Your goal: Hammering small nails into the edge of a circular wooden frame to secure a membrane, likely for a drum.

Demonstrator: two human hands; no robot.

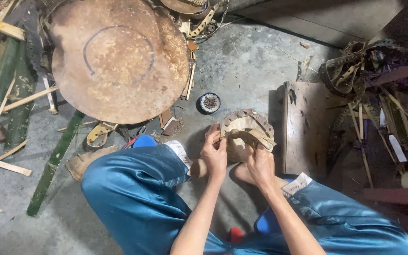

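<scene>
Left hand [215,152] curled, fingers pinching the near-left rim of a small round woven basket [244,134], thumb side up, forearm running down toward the bottom edge of the view. Right hand [259,163] closed over the near-right side of the same basket, fingers gripping a flat tan strip [259,135] that arches across the top of it; wrist bent inward, forearm angled down and to the right. Both hands close together, almost touching, knuckles toward the camera.

Basket resting on the concrete floor [242,61] between two knees in shiny blue trousers [133,189], rim ringed with a darker perforated band. Bare feet just under the hands, beside blue sandals [145,140].

Just beyond the basket, a small round dark dish [209,102] of tiny bits, apart from it. To its right, touching or nearly so, a flat brown wooden board [305,127] lying on the floor. Farther right, toward the floor's right edge, a tangle of perforated strips and sticks [355,71].

Toward the far-left part of the floor, a large rusty round metal disc [119,59] with a faint circle drawn on it. Green bamboo lengths [55,163] and pale wooden slats [3,165] scattered along the left edge.
</scene>
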